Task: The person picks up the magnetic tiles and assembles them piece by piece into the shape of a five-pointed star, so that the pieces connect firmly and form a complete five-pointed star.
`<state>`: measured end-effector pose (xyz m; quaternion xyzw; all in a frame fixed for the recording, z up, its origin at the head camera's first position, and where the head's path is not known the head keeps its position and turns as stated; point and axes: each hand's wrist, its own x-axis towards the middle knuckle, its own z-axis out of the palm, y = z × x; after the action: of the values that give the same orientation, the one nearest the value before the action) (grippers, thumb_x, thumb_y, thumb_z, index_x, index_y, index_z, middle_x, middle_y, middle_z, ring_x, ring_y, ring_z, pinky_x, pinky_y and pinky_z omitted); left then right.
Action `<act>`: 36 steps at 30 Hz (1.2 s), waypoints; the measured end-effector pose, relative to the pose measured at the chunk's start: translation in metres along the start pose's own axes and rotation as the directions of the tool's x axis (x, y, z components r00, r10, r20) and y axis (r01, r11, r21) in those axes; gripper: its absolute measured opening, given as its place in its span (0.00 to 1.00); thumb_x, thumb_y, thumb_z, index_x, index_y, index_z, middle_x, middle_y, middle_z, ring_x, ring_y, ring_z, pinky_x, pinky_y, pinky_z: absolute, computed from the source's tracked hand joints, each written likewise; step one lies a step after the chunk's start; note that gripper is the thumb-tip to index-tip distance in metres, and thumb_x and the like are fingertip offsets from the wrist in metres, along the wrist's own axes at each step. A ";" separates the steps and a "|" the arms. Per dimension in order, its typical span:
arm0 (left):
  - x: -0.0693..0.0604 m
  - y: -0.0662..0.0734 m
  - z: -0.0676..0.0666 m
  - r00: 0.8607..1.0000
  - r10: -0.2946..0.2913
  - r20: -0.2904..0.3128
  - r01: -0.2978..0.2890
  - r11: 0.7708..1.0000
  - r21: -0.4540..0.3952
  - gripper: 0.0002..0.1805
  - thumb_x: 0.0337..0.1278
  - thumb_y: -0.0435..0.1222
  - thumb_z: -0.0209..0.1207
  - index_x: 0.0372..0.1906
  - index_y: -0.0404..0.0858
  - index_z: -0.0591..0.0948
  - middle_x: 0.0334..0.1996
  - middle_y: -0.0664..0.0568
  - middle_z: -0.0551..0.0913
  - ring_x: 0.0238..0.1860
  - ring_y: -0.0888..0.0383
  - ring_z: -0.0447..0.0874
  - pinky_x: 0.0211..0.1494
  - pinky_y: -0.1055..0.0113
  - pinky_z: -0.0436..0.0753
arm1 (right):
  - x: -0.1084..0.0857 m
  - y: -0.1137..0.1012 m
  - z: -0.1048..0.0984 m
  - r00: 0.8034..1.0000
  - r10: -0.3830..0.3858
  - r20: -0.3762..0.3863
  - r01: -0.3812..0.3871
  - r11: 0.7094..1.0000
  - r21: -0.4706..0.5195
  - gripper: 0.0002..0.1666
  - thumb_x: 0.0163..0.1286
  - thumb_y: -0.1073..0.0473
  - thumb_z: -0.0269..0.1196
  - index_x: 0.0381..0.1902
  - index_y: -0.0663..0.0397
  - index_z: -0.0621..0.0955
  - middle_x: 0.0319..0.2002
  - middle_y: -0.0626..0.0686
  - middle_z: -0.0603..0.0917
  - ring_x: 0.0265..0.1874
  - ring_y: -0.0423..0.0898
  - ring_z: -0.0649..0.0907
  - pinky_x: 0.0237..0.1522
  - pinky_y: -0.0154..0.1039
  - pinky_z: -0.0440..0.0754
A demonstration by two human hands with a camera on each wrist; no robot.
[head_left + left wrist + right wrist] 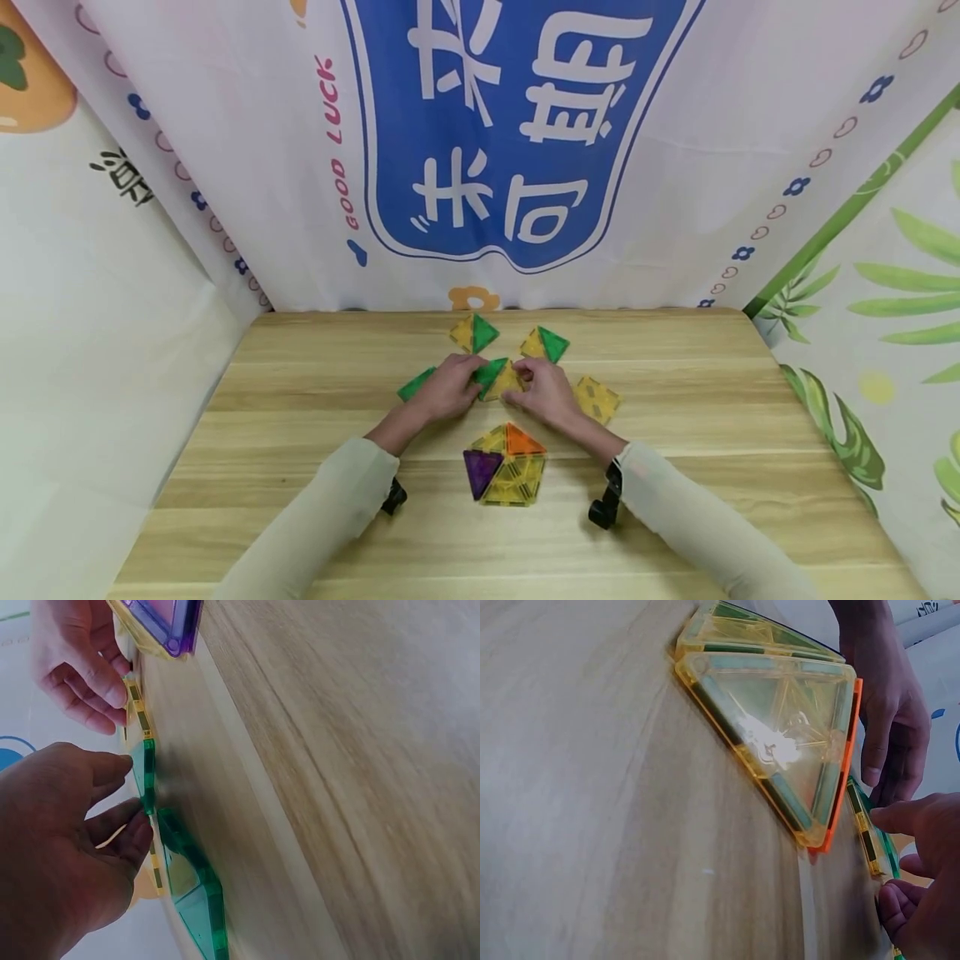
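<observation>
In the head view my left hand [448, 388] pinches a green triangular magnetic tile [491, 373] at its left side. A yellow triangular magnetic tile [507, 383] adjoins it edge to edge, held at the right by the fingers of my right hand [550, 390]. Both tiles lie low at the table surface; the left wrist view shows the green tile [145, 776] between thumb and fingers. Nearer to me stands a low pyramid-like shape of yellow, orange and purple triangles [517, 479]. Its yellow side [780, 735] fills much of the right wrist view.
Behind the hands lie two yellow-and-green tile pairs, one on the left [474, 333] and one on the right [545, 343]. A green tile [415, 384] is partly behind my left hand. Yellow tiles [600, 400] lie right of my right forearm. A printed curtain [300, 250] borders the wooden table [300, 500].
</observation>
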<state>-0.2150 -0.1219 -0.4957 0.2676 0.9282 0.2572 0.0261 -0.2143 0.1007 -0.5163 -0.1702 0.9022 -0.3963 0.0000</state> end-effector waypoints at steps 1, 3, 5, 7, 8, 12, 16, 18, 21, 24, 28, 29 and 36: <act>0.000 -0.001 0.000 1.000 0.015 -0.004 -0.015 1.000 0.009 0.21 0.70 0.28 0.65 0.64 0.26 0.80 0.60 0.36 0.85 0.64 0.39 0.82 0.72 0.46 0.76 | 0.000 0.000 0.000 1.000 -0.003 -0.004 0.003 1.000 0.000 0.29 0.62 0.56 0.80 0.58 0.63 0.86 0.49 0.59 0.87 0.47 0.53 0.86 0.50 0.51 0.87; 0.000 -0.001 0.000 0.999 0.045 -0.015 -0.044 0.999 0.024 0.19 0.68 0.27 0.66 0.61 0.26 0.82 0.57 0.37 0.86 0.61 0.40 0.84 0.71 0.45 0.77 | 0.001 0.001 0.001 1.000 -0.009 -0.011 0.009 1.000 -0.004 0.29 0.61 0.56 0.80 0.58 0.63 0.86 0.49 0.59 0.88 0.47 0.54 0.86 0.49 0.51 0.87; 0.001 -0.001 0.000 0.997 0.072 -0.021 -0.071 0.997 0.029 0.18 0.66 0.26 0.67 0.59 0.26 0.83 0.55 0.37 0.87 0.58 0.40 0.85 0.70 0.44 0.77 | 0.001 0.001 0.002 1.000 -0.015 -0.020 0.015 1.000 -0.008 0.29 0.61 0.56 0.81 0.57 0.63 0.86 0.49 0.59 0.88 0.46 0.54 0.86 0.49 0.51 0.87; 0.001 -0.001 0.001 0.997 0.078 -0.016 -0.077 0.997 0.028 0.18 0.66 0.26 0.68 0.58 0.26 0.83 0.55 0.37 0.87 0.59 0.40 0.85 0.70 0.44 0.76 | 0.001 0.002 0.003 0.999 -0.020 -0.030 0.020 1.000 -0.015 0.28 0.60 0.57 0.81 0.56 0.63 0.87 0.49 0.59 0.88 0.46 0.54 0.87 0.49 0.51 0.87; 0.002 -0.001 0.001 0.997 0.073 -0.011 -0.073 0.997 0.025 0.18 0.66 0.27 0.68 0.59 0.26 0.83 0.56 0.37 0.87 0.59 0.40 0.84 0.70 0.44 0.76 | 0.001 0.003 0.004 0.999 -0.020 -0.035 0.020 1.000 -0.018 0.28 0.60 0.57 0.81 0.56 0.62 0.87 0.49 0.59 0.88 0.47 0.54 0.87 0.49 0.51 0.87; 0.003 0.000 0.003 1.000 0.011 0.007 -0.011 1.000 -0.012 0.21 0.66 0.28 0.69 0.62 0.28 0.82 0.59 0.37 0.85 0.63 0.39 0.81 0.71 0.44 0.75 | 0.000 0.003 0.005 0.999 -0.008 -0.036 0.008 1.000 -0.015 0.25 0.60 0.58 0.81 0.54 0.61 0.88 0.50 0.60 0.87 0.47 0.55 0.88 0.50 0.52 0.88; 0.004 0.002 0.003 0.998 -0.058 0.008 0.059 0.997 -0.057 0.24 0.65 0.29 0.71 0.64 0.30 0.81 0.61 0.37 0.82 0.64 0.39 0.79 0.70 0.45 0.78 | -0.001 0.001 0.004 1.000 0.015 -0.025 -0.015 1.000 0.005 0.24 0.61 0.59 0.80 0.54 0.59 0.88 0.51 0.59 0.86 0.48 0.55 0.88 0.51 0.53 0.87; 0.005 0.003 0.004 0.997 -0.078 0.005 0.079 0.993 -0.085 0.25 0.64 0.29 0.71 0.65 0.31 0.81 0.61 0.37 0.81 0.63 0.41 0.80 0.68 0.47 0.80 | -0.001 -0.001 0.004 1.000 0.019 -0.024 -0.019 1.000 0.008 0.24 0.61 0.60 0.81 0.54 0.58 0.88 0.50 0.58 0.85 0.48 0.55 0.87 0.51 0.53 0.87; 0.004 0.003 0.004 0.995 -0.095 -0.003 0.094 0.986 -0.138 0.25 0.64 0.28 0.71 0.65 0.31 0.81 0.59 0.37 0.79 0.59 0.43 0.81 0.64 0.50 0.82 | -0.002 -0.002 0.004 0.999 0.011 -0.033 -0.010 1.000 0.014 0.25 0.59 0.62 0.81 0.54 0.58 0.88 0.49 0.58 0.84 0.48 0.55 0.87 0.51 0.53 0.87; 0.003 0.001 0.004 0.995 -0.099 -0.020 0.093 0.975 -0.203 0.23 0.65 0.26 0.69 0.64 0.31 0.82 0.57 0.37 0.78 0.55 0.44 0.80 0.59 0.51 0.83 | -0.003 -0.001 0.005 0.999 -0.005 -0.037 0.006 0.999 0.048 0.25 0.58 0.64 0.81 0.54 0.57 0.88 0.49 0.58 0.83 0.48 0.55 0.86 0.52 0.52 0.87; 0.002 0.001 0.001 0.993 -0.113 -0.019 0.102 0.948 -0.302 0.18 0.68 0.23 0.65 0.61 0.32 0.84 0.56 0.38 0.82 0.50 0.45 0.81 0.53 0.53 0.83 | -0.005 0.004 0.006 0.999 -0.018 -0.034 0.022 0.991 0.132 0.24 0.60 0.68 0.79 0.55 0.57 0.87 0.51 0.57 0.81 0.49 0.55 0.86 0.54 0.50 0.88; 0.002 0.001 0.000 0.993 -0.118 -0.013 0.107 0.940 -0.324 0.17 0.68 0.23 0.64 0.60 0.32 0.85 0.57 0.38 0.83 0.51 0.45 0.82 0.53 0.53 0.83 | -0.006 0.005 0.006 0.999 -0.017 -0.031 0.022 0.987 0.156 0.24 0.60 0.69 0.78 0.55 0.57 0.87 0.51 0.57 0.81 0.50 0.54 0.86 0.54 0.49 0.88; 0.001 0.005 -0.005 0.982 -0.184 0.031 0.176 0.858 -0.483 0.14 0.70 0.21 0.60 0.54 0.35 0.88 0.58 0.43 0.86 0.62 0.44 0.83 0.62 0.52 0.84 | -0.008 0.012 -0.001 0.999 -0.011 0.037 -0.002 0.946 0.324 0.19 0.65 0.71 0.74 0.53 0.57 0.87 0.51 0.56 0.86 0.45 0.50 0.86 0.48 0.42 0.88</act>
<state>-0.2142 -0.1204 -0.4889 0.1627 0.8555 0.4794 0.1086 -0.2107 0.1117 -0.5254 -0.1776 0.8242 -0.5358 0.0444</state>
